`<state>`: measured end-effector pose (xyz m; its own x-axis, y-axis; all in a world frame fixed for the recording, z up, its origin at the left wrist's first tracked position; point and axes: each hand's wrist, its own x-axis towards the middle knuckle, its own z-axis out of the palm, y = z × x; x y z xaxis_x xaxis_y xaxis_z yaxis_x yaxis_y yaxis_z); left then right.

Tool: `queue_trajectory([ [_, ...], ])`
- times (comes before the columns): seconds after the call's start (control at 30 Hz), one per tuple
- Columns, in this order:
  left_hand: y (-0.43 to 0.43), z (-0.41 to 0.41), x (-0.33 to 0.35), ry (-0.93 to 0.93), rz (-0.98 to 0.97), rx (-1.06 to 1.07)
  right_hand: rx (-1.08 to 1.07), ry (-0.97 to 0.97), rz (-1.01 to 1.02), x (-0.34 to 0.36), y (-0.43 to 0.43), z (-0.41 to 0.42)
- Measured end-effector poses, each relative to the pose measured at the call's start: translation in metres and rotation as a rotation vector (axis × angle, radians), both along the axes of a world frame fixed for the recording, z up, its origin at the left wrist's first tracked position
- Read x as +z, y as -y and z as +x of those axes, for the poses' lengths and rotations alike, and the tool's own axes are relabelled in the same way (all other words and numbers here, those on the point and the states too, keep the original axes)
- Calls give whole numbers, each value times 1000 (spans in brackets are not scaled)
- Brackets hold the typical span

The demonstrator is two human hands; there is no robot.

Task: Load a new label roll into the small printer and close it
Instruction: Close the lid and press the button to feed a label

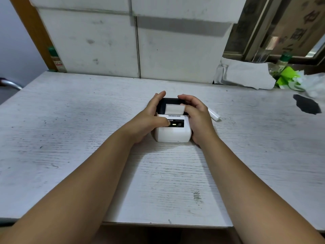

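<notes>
The small white printer [173, 132] sits near the middle of the pale wood-grain surface [70, 138], well back from the near edge and short of the white panels [98, 43] that stand along the far edge. Both hands are clamped on it from either side. The left hand [151, 118] wraps the left flank, its thumb lying on the dark control strip beside a lit indicator [174, 124]. The right hand [197, 115] cups the right flank, fingers curled over the dark top [168, 103], where a strip of white label paper [175, 110] sticks out. Whether that top is fully latched is hard to say from here.

Bare surface lies wide open to the left and in front of the printer. To the right, just beyond the right hand, a white tube-like piece [214, 115] lies apart from it. Farther right are a dark patch [306, 104], crumpled white paper [246, 74] and green packaging [286, 76], with a window frame [255, 32] behind.
</notes>
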<state>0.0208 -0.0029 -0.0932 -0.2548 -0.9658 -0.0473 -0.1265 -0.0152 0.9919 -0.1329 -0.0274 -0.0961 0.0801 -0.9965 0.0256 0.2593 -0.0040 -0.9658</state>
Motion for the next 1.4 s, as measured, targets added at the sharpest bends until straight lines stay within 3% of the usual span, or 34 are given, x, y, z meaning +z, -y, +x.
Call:
queue_trajectory([
  [0.33,-1,0,2,-11,-2,24,203,137,3,5,1,-9],
  [0.63,-1,2,4,9,-32,30,340,-166,-44,0,4,-16],
  [0.83,-1,-5,8,-10,-42,209,249,-287,-103,-8,7,-18],
  [1.4,0,-5,9,-84,-19,195,184,-314,-12,-3,3,-11],
])
